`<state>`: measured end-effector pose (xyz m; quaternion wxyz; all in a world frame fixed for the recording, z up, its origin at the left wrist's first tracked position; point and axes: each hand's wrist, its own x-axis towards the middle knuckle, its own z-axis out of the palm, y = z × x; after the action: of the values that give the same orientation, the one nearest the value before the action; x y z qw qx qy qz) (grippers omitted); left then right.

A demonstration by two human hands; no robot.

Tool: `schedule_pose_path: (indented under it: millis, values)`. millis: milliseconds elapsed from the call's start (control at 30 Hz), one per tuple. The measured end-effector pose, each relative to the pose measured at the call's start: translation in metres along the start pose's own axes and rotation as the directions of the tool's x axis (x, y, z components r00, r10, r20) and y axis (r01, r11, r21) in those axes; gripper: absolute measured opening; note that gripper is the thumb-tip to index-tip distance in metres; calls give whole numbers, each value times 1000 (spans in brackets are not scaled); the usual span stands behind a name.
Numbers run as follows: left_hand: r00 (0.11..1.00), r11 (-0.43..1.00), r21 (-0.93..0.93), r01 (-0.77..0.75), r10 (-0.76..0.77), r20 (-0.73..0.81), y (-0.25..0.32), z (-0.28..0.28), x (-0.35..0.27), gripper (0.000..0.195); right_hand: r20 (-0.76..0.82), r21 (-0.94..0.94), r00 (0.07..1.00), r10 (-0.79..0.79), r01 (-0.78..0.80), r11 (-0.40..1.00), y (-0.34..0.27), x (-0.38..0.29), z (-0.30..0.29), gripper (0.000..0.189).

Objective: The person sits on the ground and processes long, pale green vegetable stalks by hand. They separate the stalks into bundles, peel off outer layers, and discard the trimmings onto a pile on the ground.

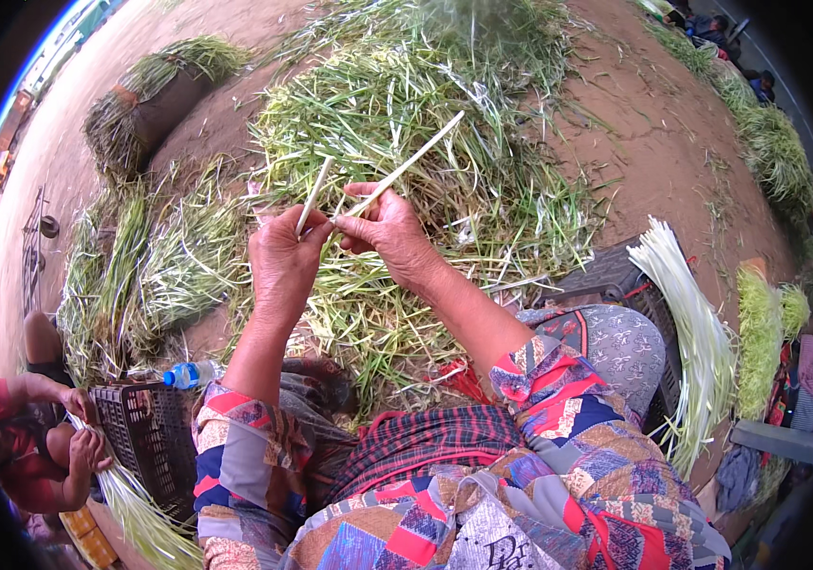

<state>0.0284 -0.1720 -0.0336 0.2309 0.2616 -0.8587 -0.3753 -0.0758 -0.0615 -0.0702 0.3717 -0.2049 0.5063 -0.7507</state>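
Observation:
My left hand (282, 253) pinches a short pale stalk piece (315, 191) that points upward between thumb and fingers. Beside it, my right hand (389, 228) grips a longer whitish-green stalk (417, 154), which slants up to the right. The fingertips of both hands almost meet at the stalks' lower ends; whether the two pieces are joined there is hidden. Beneath and beyond the hands spreads a large heap of green and yellowed leaf trimmings (371, 121). To my right, a thick bunch of trimmed whitish stalks (691, 342) lies over a dark plastic crate (592, 271).
At left, a person's hands (86, 434) hold pale stalks by a black crate (139, 434). A water bottle (189, 375) lies on that crate's edge. A tied bundle (143, 107) rests on the ground at upper left. More greens (770, 149) and people line the right side.

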Motion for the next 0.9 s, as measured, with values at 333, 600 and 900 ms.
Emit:
schedule_pose_path:
  millis: [333,600,900]
  values:
    - [973,938,-345,24,-102,-209,-34,-61,24,6,-532,61,772,-348,444,894,-73,10,-126,13]
    - [973,968,-229,103,-145,-177,-40,-80,25,8,60,-844,886,459,-201,497,-10,-2,-120,37]
    - [979,982,-25,186,-183,88,-25,-31,14,14,-102,264,983,-154,176,948,-40,26,-74,18]
